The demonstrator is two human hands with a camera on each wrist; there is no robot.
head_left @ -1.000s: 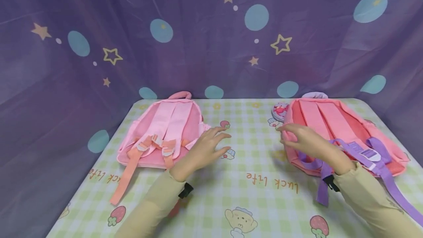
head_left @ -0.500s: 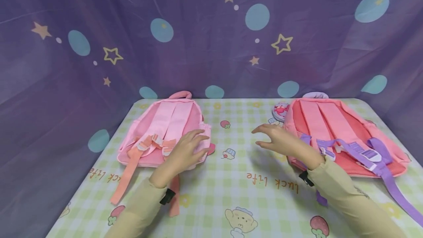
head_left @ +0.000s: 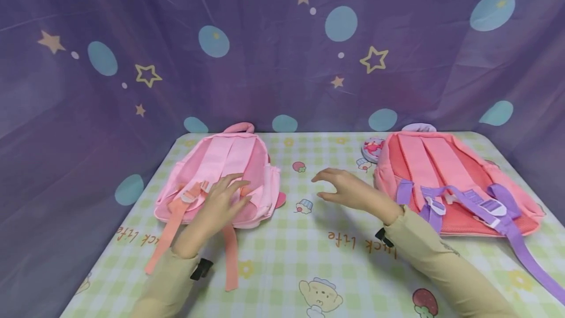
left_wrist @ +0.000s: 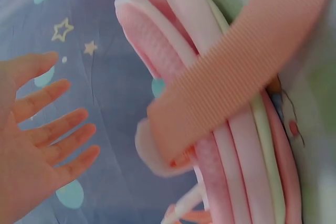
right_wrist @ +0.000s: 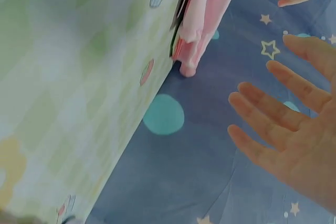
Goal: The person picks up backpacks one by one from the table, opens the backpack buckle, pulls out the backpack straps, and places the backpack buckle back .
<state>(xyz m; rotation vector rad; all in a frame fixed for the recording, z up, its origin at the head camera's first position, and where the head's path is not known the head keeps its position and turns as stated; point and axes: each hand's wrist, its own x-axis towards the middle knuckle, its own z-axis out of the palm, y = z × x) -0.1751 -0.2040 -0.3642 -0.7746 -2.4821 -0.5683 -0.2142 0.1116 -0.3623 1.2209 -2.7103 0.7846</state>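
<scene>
My left hand hovers over the lower part of a light pink backpack, fingers spread and holding nothing. That backpack lies with its shoulder straps up, and its orange webbing straps trail toward me. In the left wrist view one orange strap crosses in front of the bag, beside the spread hand. My right hand is in the air between the two bags, fingers loosely bent, nothing in them. To its right lies a coral backpack with purple straps and white buckles.
A checked tablecloth with printed cupcakes and strawberries covers the table. A round purple-grey piece with a red figure sits at the coral bag's left side. A purple curtain with stars and dots hangs behind.
Both hands have moved left: the left one from the pink backpack's right side to over its lower part, the right one away from the coral backpack into the middle. The bags stay put.
</scene>
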